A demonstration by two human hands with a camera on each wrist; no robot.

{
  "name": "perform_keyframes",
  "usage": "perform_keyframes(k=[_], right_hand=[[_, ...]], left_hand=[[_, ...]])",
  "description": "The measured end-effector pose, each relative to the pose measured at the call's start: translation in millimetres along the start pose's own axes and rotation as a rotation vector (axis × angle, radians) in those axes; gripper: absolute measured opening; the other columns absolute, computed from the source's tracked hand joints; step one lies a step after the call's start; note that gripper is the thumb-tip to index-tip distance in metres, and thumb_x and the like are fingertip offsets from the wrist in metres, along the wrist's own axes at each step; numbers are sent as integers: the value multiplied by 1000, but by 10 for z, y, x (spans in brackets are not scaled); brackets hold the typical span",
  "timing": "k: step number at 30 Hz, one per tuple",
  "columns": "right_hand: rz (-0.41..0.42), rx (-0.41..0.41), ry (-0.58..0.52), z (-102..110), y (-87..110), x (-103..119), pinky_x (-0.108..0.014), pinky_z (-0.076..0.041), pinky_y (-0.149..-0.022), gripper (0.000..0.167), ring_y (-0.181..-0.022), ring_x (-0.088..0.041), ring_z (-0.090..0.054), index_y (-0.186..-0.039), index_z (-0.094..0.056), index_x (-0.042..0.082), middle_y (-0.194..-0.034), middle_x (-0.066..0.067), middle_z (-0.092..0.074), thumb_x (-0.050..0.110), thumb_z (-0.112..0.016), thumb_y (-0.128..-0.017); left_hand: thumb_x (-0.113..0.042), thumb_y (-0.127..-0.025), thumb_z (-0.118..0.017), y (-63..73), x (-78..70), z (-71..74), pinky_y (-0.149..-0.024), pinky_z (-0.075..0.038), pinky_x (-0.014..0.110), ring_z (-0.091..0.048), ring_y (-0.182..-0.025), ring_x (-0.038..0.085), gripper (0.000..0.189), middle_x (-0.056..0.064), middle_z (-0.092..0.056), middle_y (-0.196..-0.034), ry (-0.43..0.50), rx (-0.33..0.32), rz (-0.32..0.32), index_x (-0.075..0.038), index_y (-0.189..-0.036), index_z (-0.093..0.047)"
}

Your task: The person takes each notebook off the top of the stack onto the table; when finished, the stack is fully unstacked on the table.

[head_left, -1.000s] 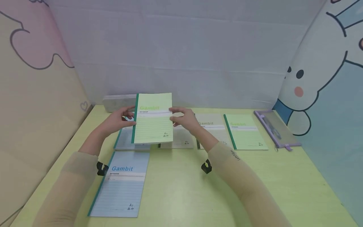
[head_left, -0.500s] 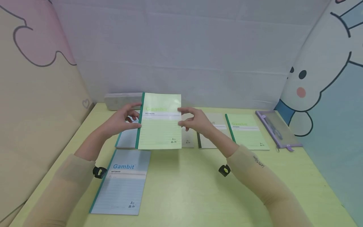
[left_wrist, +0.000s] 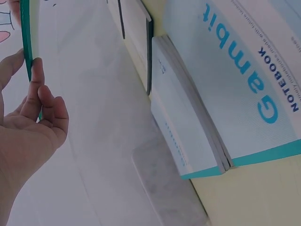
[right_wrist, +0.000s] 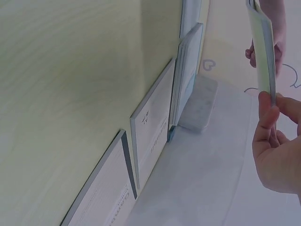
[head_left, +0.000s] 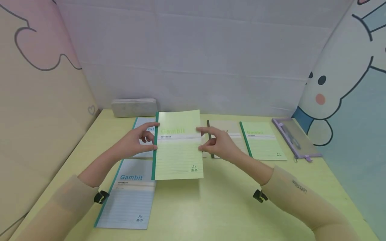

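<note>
A pale green notebook (head_left: 178, 157) with a dark green spine is held up above the table between both hands. My left hand (head_left: 134, 139) pinches its spine edge between thumb and fingers, the other fingers curled. On the opposite edge, my right hand (head_left: 221, 144) pinches it the same way; the right wrist view shows thumb and fingers on the page edge of the green notebook (right_wrist: 263, 52). Below and left lies a blue notebook (head_left: 128, 201), with blue notebooks (head_left: 143, 124) stacked behind it, partly hidden by the left hand. The held notebook covers most of a grey-white notebook behind.
Along the back lie a white notebook (head_left: 241, 144) with a dark spine and another green notebook (head_left: 265, 144). A purple-edged mesh pouch (head_left: 301, 140) with pens lies at the far right. A grey case (head_left: 134, 107) stands against the white backdrop at the back left.
Both hands have brought the green notebook right and then down toward the front, so it looks larger. The grey case is now uncovered. The notebooks on the table have stayed in place.
</note>
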State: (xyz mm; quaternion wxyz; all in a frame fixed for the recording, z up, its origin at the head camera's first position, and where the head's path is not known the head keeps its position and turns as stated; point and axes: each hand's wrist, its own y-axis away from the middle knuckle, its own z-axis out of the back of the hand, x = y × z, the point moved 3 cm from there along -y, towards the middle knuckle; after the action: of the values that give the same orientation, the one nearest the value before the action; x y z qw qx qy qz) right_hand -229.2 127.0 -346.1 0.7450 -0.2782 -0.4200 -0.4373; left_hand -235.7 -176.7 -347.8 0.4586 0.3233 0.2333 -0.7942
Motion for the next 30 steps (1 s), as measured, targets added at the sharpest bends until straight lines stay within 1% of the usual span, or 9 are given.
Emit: perform_keyframes(k=[2, 6, 9, 13, 16, 22, 26, 30], right_hand=[[32, -4, 65, -17, 66, 17, -28, -51, -62, 61, -76, -12, -66, -135, -52, 20, -121, -1, -55, 15, -76, -79], [85, -11, 198, -54, 179, -4, -28, -52, -67, 62, -76, -12, -60, -134, -53, 18, -108, -3, -57, 20, -79, -77], [101, -5, 250, -92, 278, -69, -28, -52, -70, 64, -78, -15, -56, -133, -54, 16, -98, -4, -57, 22, -80, -75], [103, 15, 261, -155, 415, -185, -27, -51, -72, 65, -81, -16, -54, -132, -55, 15, -92, -2, -57, 23, -81, -74], [96, 36, 254, -201, 497, -257, -29, -50, -72, 65, -81, -16, -53, -132, -54, 15, -92, 1, -56, 23, -81, -74], [40, 66, 254, -287, 619, -391, -23, -46, -67, 68, -77, -14, -51, -132, -53, 18, -89, 4, -54, 23, -83, -71], [22, 109, 250, -364, 682, -498, -21, -44, -64, 70, -76, -14, -49, -133, -53, 16, -89, 4, -54, 24, -83, -71], [15, 150, 258, -439, 737, -611, -20, -43, -63, 71, -75, -12, -48, -133, -53, 13, -90, 4, -55, 24, -83, -70]], left_hand=[[-29, -81, -75, 50, -14, -41, -85, -45, 40, -58, -91, 20, 73, -4, -65, -90, 0, 7, -9, -21, -143, -36], [-29, -81, -75, 130, -44, -142, -83, -47, 39, -58, -87, 16, 73, -7, -65, -88, 7, 25, -8, -21, -142, -37], [-31, -80, -75, 167, -59, -255, -84, -47, 40, -58, -87, 15, 73, -10, -64, -86, 7, 50, -1, -23, -142, -37], [-32, -79, -76, 208, -70, -415, -87, -47, 40, -59, -85, 11, 74, -13, -64, -82, 7, 91, 3, -22, -141, -37], [-31, -78, -78, 246, -82, -511, -89, -46, 40, -60, -84, 9, 75, -14, -64, -80, 17, 117, 24, -22, -141, -38], [-29, -76, -79, 320, -67, -690, -92, -43, 42, -59, -88, 7, 77, -15, -64, -78, 34, 150, 79, -23, -140, -37], [-29, -75, -80, 364, -8, -841, -89, -44, 40, -58, -83, 4, 79, -17, -62, -75, 14, 189, 92, -20, -140, -37], [-27, -75, -80, 403, 52, -978, -78, -44, 31, -56, -73, 4, 78, -17, -60, -74, -13, 230, 92, -16, -139, -38]])
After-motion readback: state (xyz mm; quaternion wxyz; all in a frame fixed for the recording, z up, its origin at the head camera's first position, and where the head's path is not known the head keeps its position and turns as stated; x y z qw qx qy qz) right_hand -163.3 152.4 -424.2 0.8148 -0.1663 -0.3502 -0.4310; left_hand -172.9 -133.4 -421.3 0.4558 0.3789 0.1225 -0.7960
